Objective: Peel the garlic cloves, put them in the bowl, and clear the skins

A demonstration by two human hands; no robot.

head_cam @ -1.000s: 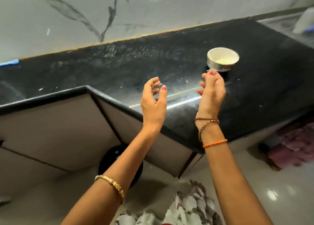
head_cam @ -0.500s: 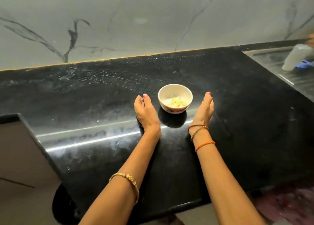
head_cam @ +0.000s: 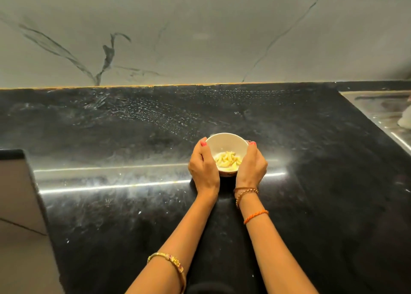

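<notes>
**Both hands cupped round the bowl of peeled garlic**

A small white bowl (head_cam: 226, 146) stands upright on the black stone surface (head_cam: 124, 205), roughly mid-way between its near edge and the marbled grey wall (head_cam: 200, 31) behind. Inside lies a heap of pale yellow peeled garlic cloves (head_cam: 228, 159), gathered toward the near side of the bowl's floor.

The left hand (head_cam: 203, 170) wraps the bowl's left wall, fingers curled round it and a red-painted nail showing at the rim. The right hand (head_cam: 251, 167) mirrors it on the right wall — each grip closed lightly against the bowl, the two not touching one another. Whether the bowl is lifted or resting cannot be told.

A gold bangle (head_cam: 172, 262) sits on the left forearm; the right wrist carries beaded threads (head_cam: 245, 192) and an orange cord (head_cam: 255, 216). At the far right lies a steel sink drainboard (head_cam: 378, 109) — its contents too blurred to name.
</notes>
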